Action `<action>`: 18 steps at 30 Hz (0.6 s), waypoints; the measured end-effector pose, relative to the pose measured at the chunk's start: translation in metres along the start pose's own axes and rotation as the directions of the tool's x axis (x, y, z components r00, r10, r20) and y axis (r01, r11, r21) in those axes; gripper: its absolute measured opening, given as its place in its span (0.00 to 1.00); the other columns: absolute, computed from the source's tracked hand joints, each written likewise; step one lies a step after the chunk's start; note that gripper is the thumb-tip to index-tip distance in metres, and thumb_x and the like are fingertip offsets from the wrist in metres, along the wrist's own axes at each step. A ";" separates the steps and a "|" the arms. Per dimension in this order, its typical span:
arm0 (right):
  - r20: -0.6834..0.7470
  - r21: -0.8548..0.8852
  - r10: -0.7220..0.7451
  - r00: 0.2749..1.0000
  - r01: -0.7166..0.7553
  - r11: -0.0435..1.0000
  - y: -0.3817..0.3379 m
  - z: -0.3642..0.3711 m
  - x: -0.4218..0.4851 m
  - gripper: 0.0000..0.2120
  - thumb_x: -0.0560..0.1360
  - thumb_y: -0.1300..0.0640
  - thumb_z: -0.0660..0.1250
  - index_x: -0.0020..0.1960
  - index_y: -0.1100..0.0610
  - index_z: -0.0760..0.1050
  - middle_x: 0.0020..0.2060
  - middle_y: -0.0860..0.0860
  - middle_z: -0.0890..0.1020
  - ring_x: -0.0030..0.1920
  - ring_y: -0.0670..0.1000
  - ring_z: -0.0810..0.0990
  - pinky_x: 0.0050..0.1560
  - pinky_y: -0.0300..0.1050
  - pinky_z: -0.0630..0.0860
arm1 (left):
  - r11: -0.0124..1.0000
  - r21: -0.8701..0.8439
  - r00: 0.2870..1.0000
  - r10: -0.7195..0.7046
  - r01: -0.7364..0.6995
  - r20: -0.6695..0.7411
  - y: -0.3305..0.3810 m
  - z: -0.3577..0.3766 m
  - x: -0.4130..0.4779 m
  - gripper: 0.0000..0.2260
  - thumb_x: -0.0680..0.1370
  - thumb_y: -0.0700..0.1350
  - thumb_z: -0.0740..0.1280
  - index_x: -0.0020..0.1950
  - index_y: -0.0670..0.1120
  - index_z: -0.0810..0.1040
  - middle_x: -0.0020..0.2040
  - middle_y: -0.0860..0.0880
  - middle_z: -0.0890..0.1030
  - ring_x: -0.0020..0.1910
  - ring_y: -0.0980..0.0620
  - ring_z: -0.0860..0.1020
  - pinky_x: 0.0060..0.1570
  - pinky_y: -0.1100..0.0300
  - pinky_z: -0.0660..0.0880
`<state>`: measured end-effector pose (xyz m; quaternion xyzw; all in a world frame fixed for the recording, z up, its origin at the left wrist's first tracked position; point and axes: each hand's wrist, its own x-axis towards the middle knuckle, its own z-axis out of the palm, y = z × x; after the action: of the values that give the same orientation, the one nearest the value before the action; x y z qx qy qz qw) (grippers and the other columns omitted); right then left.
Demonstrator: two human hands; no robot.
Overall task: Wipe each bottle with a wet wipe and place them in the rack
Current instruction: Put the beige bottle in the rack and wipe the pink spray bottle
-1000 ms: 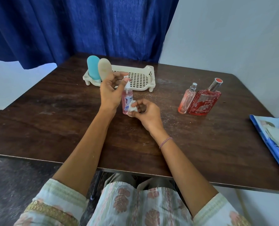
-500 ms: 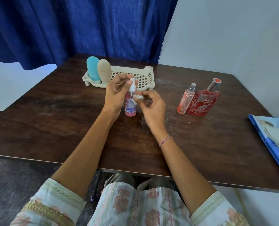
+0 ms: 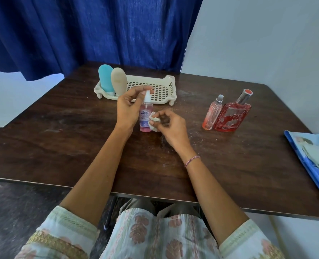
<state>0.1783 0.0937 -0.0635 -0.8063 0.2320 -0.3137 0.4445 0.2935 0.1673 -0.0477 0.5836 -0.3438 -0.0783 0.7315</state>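
A small pink spray bottle (image 3: 145,116) with a white cap stands upright on the dark table (image 3: 61,146). My left hand (image 3: 127,107) pinches its white top from the left. My right hand (image 3: 169,126) grips a crumpled white wet wipe (image 3: 153,122) against the bottle's lower right side. Behind them sits the cream rack (image 3: 155,88), holding a blue bottle (image 3: 105,80) and a beige bottle (image 3: 119,81) at its left end. Two more bottles stand to the right: a slim pink spray bottle (image 3: 212,114) and a red perfume bottle (image 3: 231,114).
A blue wet-wipe packet (image 3: 311,156) lies at the table's right edge. A blue curtain (image 3: 99,30) hangs behind the table and a pale wall runs along the right. The table's near edge is just above my lap.
My right hand with the wipe has slid from the bottle's neck down to its lower body. My left hand keeps its hold at the top, and the bottle stays upright.
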 end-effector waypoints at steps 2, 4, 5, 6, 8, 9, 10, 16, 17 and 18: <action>0.051 -0.039 -0.011 0.999 0.013 0.999 0.001 0.001 -0.001 0.09 0.67 0.61 0.75 0.45 0.56 0.78 0.40 0.48 0.81 0.37 0.40 0.77 0.39 0.27 0.72 | 1.000 0.022 1.000 -0.001 0.001 0.005 -0.001 -0.001 0.001 0.08 0.79 0.40 0.65 0.55 0.47 0.81 0.56 0.50 0.82 0.57 0.54 0.79 0.52 0.58 0.78; 0.121 -0.084 -0.029 0.992 0.040 0.996 0.001 0.002 -0.002 0.10 0.66 0.61 0.76 0.43 0.54 0.77 0.38 0.48 0.80 0.35 0.41 0.76 0.38 0.27 0.72 | 0.995 0.091 0.999 0.028 -0.032 0.043 -0.001 0.000 0.000 0.09 0.77 0.41 0.68 0.57 0.47 0.81 0.57 0.51 0.82 0.55 0.53 0.79 0.50 0.61 0.78; 0.143 -0.099 -0.035 0.989 0.050 0.994 0.000 0.003 -0.003 0.10 0.66 0.62 0.76 0.43 0.54 0.77 0.38 0.48 0.80 0.35 0.41 0.75 0.38 0.27 0.72 | 0.993 0.113 0.998 0.035 -0.042 0.060 0.000 0.000 -0.001 0.10 0.76 0.41 0.69 0.58 0.47 0.80 0.57 0.51 0.82 0.55 0.53 0.79 0.48 0.64 0.78; 0.148 -0.110 -0.043 0.988 0.060 0.992 0.000 0.003 -0.003 0.10 0.66 0.62 0.76 0.43 0.55 0.78 0.38 0.48 0.80 0.35 0.42 0.75 0.38 0.28 0.72 | 0.990 0.129 0.997 0.041 -0.049 0.066 0.000 0.001 -0.001 0.11 0.76 0.41 0.69 0.58 0.47 0.80 0.57 0.51 0.82 0.56 0.54 0.78 0.49 0.66 0.77; 0.089 -0.141 -0.078 0.993 0.090 0.986 -0.002 0.002 -0.002 0.09 0.66 0.62 0.76 0.44 0.56 0.79 0.40 0.49 0.81 0.37 0.43 0.76 0.41 0.30 0.73 | 0.989 0.136 0.998 0.044 -0.051 0.052 0.001 -0.001 -0.001 0.11 0.76 0.42 0.69 0.58 0.48 0.80 0.57 0.53 0.82 0.56 0.57 0.78 0.53 0.65 0.75; 0.028 -0.150 -0.105 0.994 0.108 0.983 -0.003 0.001 -0.001 0.08 0.67 0.62 0.75 0.44 0.56 0.79 0.41 0.49 0.81 0.38 0.42 0.76 0.42 0.31 0.73 | 0.992 0.121 0.998 0.041 -0.046 0.045 0.001 -0.001 -0.001 0.10 0.76 0.42 0.69 0.57 0.48 0.80 0.56 0.53 0.82 0.55 0.58 0.78 0.55 0.63 0.75; -0.043 -0.143 -0.140 0.989 0.133 0.981 -0.004 0.000 -0.001 0.08 0.68 0.63 0.74 0.45 0.57 0.79 0.43 0.50 0.81 0.40 0.42 0.76 0.43 0.30 0.73 | 0.994 0.103 0.998 0.039 -0.044 0.048 0.002 -0.002 -0.001 0.10 0.76 0.42 0.69 0.57 0.48 0.80 0.55 0.54 0.82 0.55 0.58 0.78 0.56 0.61 0.75; -0.161 -0.274 -0.384 0.909 0.333 0.902 -0.009 -0.002 -0.004 0.10 0.73 0.65 0.68 0.55 0.60 0.78 0.53 0.53 0.76 0.57 0.49 0.75 0.57 0.43 0.77 | 0.997 0.012 0.984 0.075 -0.078 0.163 0.005 0.001 -0.005 0.14 0.76 0.39 0.68 0.61 0.47 0.77 0.58 0.44 0.81 0.58 0.49 0.79 0.57 0.52 0.77; -0.147 -0.311 -0.410 0.900 0.351 0.883 -0.009 -0.001 -0.005 0.11 0.73 0.66 0.67 0.56 0.60 0.77 0.53 0.54 0.76 0.58 0.50 0.74 0.58 0.44 0.76 | 0.997 -0.020 0.982 0.072 -0.070 0.175 0.006 0.001 -0.006 0.16 0.76 0.38 0.68 0.63 0.48 0.75 0.59 0.42 0.80 0.58 0.47 0.79 0.55 0.53 0.78; -0.146 -0.334 -0.427 0.892 0.362 0.870 -0.010 0.000 -0.005 0.12 0.73 0.66 0.67 0.56 0.61 0.77 0.53 0.54 0.76 0.58 0.50 0.74 0.59 0.45 0.76 | 0.997 -0.039 0.981 0.067 -0.061 0.181 0.007 0.000 -0.006 0.17 0.77 0.38 0.68 0.65 0.49 0.73 0.59 0.40 0.80 0.58 0.46 0.79 0.53 0.54 0.79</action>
<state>0.1753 0.1020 -0.0567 -0.8556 0.1528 -0.4451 0.2159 0.2871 0.1724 -0.0441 0.5502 -0.4265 -0.1137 0.7088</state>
